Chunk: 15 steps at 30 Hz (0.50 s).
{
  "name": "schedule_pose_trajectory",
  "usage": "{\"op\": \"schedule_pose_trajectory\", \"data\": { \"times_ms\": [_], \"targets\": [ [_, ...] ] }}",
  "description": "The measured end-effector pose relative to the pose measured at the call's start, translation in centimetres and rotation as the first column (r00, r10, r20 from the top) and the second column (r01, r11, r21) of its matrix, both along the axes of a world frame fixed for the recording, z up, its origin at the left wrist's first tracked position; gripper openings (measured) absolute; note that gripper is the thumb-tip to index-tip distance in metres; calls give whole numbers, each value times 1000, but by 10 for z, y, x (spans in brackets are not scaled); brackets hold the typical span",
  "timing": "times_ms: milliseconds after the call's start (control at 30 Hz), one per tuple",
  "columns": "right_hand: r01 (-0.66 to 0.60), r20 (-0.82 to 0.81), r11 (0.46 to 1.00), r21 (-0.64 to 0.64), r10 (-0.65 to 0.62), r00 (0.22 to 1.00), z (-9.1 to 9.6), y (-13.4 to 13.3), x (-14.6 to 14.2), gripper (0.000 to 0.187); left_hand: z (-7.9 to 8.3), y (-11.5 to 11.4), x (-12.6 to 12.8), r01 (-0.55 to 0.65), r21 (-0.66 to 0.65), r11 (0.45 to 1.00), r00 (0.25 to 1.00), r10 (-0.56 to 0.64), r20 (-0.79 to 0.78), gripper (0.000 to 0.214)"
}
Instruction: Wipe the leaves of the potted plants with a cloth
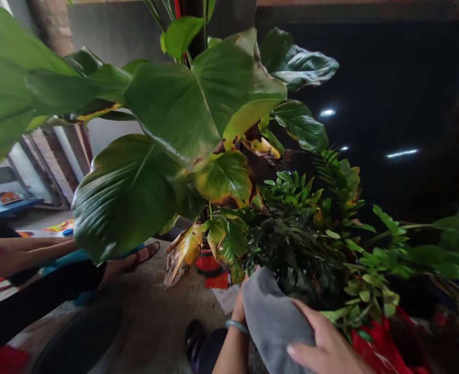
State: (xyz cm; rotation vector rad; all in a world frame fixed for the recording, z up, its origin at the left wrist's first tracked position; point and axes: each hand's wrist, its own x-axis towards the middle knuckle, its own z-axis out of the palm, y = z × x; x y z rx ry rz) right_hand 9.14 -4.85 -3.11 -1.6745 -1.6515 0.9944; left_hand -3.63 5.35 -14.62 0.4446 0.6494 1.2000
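A grey cloth [270, 319] is held between both my hands at the bottom of the view, just in front of a dark leafy plant [292, 244]. My left hand [239, 306] is under the cloth; only the wrist with a pale bracelet and a bit of thumb show. My right hand [325, 345] lies on top of the cloth, fingers pressed on it and thumb beneath its edge. Large green leaves [198, 104], some yellow and brown at the edges, hang above.
Another person sits on the floor at left, arms [23, 252] stretched out and a sandalled foot [146, 253] near the plants. A red pot [208, 262] stands behind a printed paper [227, 297]. Another red pot [373, 348] is at right, a dark round basin [77, 343] at lower left.
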Motion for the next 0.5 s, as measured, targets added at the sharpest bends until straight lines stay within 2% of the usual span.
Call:
{"op": "schedule_pose_trajectory", "data": {
  "times_ms": [33,100,167,233,267,300,367,433,500],
  "targets": [
    [10,-9,999,38,-10,1000,8,-4,5,66,0,0,1,-1,-1,1000,1000,1,-9,34],
    [86,-37,977,193,-81,996,32,-1,15,64,-2,2,4,32,-1,1000,999,-32,-7,40],
    [211,-72,905,368,-198,978,53,14,16,64,-4,7,6,-13,-23,1000,1000,12,-20,43],
    [294,-121,841,454,-269,956,59,31,10,66,-4,11,5,-108,-26,994,994,107,-18,42],
    [288,-118,853,436,-263,958,54,36,5,67,-4,12,4,-155,-13,988,988,155,-2,40],
    [243,-87,895,375,-227,970,46,38,0,66,-4,13,1,-189,1,982,982,189,20,39],
    [76,23,983,166,-81,996,26,31,-6,66,-3,12,-4,-205,22,979,978,204,47,39],
    [-46,99,999,-7,47,994,13,14,-4,67,-3,11,-8,-184,34,982,983,183,12,35],
    [-79,88,996,-31,81,993,17,-1,4,65,-4,10,-9,-144,47,989,989,146,-38,25]
  ]
}}
